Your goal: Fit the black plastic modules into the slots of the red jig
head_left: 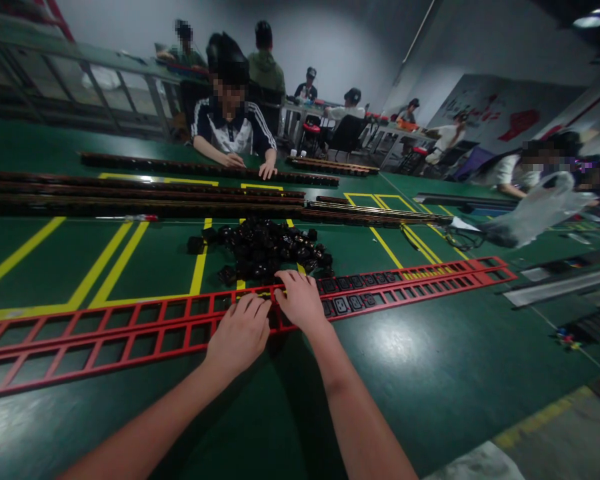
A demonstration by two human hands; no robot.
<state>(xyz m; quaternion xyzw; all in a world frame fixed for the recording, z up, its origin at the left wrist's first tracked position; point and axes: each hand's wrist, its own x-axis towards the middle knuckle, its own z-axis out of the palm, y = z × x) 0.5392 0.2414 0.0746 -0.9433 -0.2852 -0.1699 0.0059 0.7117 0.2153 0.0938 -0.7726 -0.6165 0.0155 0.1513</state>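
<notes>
Desk (pixel 405 373): green, wide, my work surface. Across it, in front of me, lies the red frame (pixel 186 321), its two rows of openings running left to right, presumably so either row falls within my reach. The heap of black blocks (pixel 270 247) sits just beyond its middle, which I judge keeps stock close at hand. My left hand (pixel 243 327) and right hand (pixel 300 300) rest side by side over the frame, fingers partly curled; whether either grips a block I cannot tell. Black square pieces (pixel 341 305) occupy openings in both rows just right of my hands.

Surroundings: a person (pixel 235 130) sits opposite, both hands at a dark strip. Long dark strips (pixel 180 200) lie behind the heap, limiting room there. To the right, a clear plastic bag (pixel 545 207); to the left, a screwdriver (pixel 143 218) beside the strips.
</notes>
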